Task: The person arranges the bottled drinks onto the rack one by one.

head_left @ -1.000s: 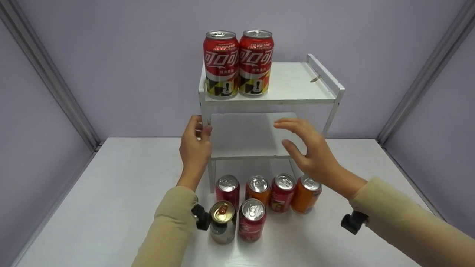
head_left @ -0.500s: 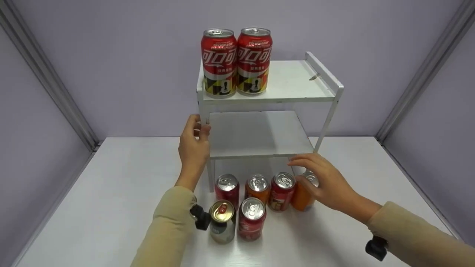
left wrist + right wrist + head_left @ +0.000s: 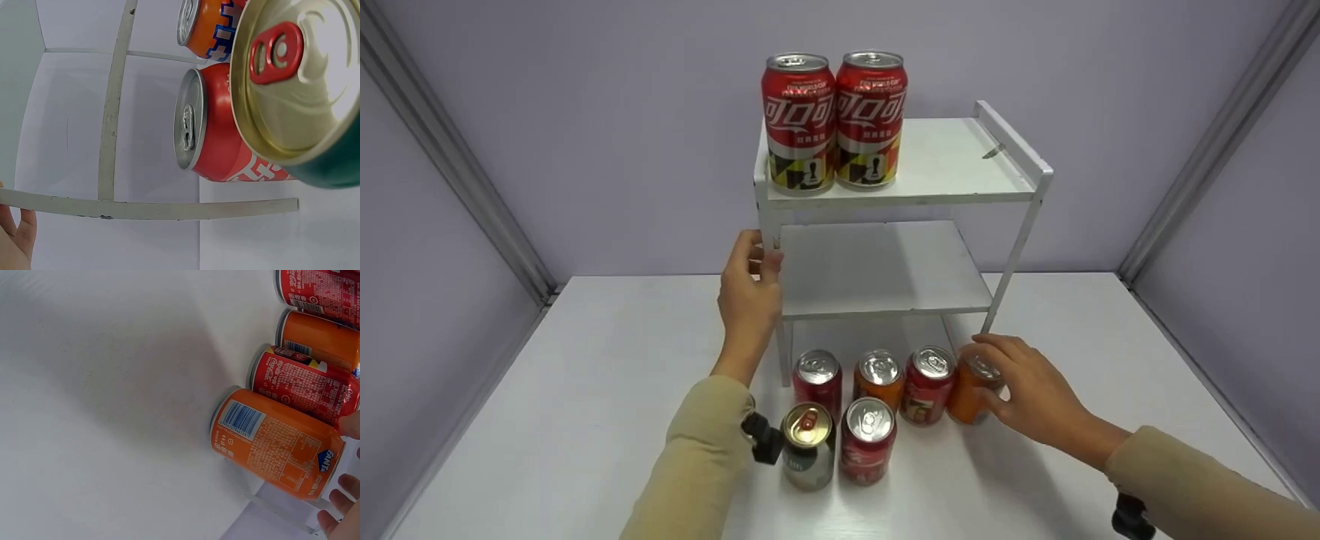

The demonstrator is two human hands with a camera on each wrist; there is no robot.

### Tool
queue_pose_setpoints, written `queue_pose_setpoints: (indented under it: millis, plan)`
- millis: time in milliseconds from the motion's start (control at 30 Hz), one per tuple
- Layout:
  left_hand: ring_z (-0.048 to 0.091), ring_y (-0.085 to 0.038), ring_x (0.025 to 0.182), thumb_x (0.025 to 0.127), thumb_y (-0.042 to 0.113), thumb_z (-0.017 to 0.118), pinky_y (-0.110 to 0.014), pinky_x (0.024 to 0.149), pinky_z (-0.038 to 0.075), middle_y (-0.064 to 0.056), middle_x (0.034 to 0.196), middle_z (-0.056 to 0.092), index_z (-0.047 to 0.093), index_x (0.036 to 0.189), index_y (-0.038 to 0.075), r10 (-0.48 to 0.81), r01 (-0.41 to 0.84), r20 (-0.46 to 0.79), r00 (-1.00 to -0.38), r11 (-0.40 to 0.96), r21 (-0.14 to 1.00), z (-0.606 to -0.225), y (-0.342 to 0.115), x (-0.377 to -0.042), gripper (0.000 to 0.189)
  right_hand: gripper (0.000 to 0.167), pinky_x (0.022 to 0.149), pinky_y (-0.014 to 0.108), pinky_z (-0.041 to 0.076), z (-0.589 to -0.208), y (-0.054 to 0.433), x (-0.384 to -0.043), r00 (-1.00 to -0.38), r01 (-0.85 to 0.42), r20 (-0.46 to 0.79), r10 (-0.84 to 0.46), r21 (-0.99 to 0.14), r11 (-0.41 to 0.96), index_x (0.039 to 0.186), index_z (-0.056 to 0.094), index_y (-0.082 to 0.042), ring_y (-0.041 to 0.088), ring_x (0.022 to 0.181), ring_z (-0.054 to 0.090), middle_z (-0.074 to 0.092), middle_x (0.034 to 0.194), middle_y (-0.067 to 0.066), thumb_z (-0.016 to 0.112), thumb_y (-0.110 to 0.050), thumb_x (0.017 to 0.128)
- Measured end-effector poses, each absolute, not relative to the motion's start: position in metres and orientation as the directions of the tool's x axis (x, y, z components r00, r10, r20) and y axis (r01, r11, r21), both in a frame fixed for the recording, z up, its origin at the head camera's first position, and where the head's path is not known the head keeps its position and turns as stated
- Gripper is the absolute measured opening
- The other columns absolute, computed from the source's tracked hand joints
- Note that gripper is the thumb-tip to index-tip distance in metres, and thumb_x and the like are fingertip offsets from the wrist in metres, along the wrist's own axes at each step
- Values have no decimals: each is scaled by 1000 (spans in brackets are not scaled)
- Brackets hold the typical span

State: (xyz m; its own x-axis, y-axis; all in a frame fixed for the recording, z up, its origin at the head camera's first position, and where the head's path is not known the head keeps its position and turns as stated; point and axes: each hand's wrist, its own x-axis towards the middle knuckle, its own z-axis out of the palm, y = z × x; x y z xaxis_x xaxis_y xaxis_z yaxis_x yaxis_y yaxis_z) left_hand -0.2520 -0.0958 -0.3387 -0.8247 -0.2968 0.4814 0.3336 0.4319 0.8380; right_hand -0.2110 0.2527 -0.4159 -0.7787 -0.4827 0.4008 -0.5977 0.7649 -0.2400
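My left hand (image 3: 750, 292) grips the front left post of a white two-tier shelf rack (image 3: 885, 270), thumb in front and fingers behind. My right hand (image 3: 1031, 386) is at the top of an orange Fanta can (image 3: 969, 394), the rightmost on the table, with fingers and thumb spread to either side of its rim. In the right wrist view that Fanta can (image 3: 275, 444) stands beside a red Coca-Cola can (image 3: 304, 385), and the thumb (image 3: 351, 424) lies close to both can tops. Two red Coca-Cola cans (image 3: 799, 124) stand side by side on the top shelf's left end.
Before the rack stand another orange can (image 3: 879, 375), red cans (image 3: 817, 382) and a can with a gold lid (image 3: 808, 446), near my left forearm. The middle shelf (image 3: 877, 266) is bare white board. Pale walls (image 3: 622, 135) enclose the white table (image 3: 607, 390).
My right hand has come down from in front of the middle shelf to the top of the rightmost Fanta can. The left hand keeps its grip on the post.
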Motion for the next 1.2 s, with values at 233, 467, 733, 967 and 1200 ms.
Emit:
queue_pose_setpoints:
  millis: [233, 467, 733, 967, 1200]
  plan:
    - [56, -19, 88, 97, 31, 58, -36, 70, 45, -6, 96, 60, 59, 115, 10, -296, 322, 469, -832, 430, 843, -339, -96, -253, 28, 68, 98, 58, 44, -423, 254, -214, -828, -540, 321, -460, -234, 809, 136, 54, -13, 36, 124, 51, 51, 138, 16, 85, -9, 75]
    - [58, -20, 90, 100, 27, 57, -37, 72, 45, -5, 97, 62, 59, 117, 10, -292, 311, 464, -837, 444, 840, -339, -95, -253, 24, 72, 90, 52, 50, -432, 251, -220, -824, -539, 328, -462, -204, 817, 136, 54, -12, 34, 116, 56, 54, 131, 15, 88, -14, 73]
    - [57, -19, 89, 99, 30, 57, -36, 69, 45, -4, 97, 61, 59, 115, 13, -292, 317, 467, -835, 438, 841, -339, -95, -253, 24, 70, 77, 45, 56, -437, 248, -223, -848, -514, 297, -439, -260, 817, 134, 51, -12, 29, 104, 60, 51, 122, 11, 89, -16, 75]
    - [57, -19, 86, 99, 29, 58, -35, 67, 44, -4, 94, 61, 59, 114, 12, -300, 318, 475, -827, 447, 836, -340, -96, -254, 23, 68, 82, 48, 56, -436, 245, -224, -863, -497, 278, -421, -327, 804, 132, 50, -12, 31, 108, 60, 50, 122, 11, 87, -11, 75]
    - [58, -20, 87, 97, 34, 57, -38, 68, 45, -5, 94, 61, 58, 113, 10, -307, 309, 480, -821, 469, 828, -339, -94, -253, 29, 67, 86, 50, 54, -435, 247, -221, -873, -483, 283, -397, -390, 784, 129, 52, -10, 34, 108, 62, 51, 124, 13, 88, -6, 73]
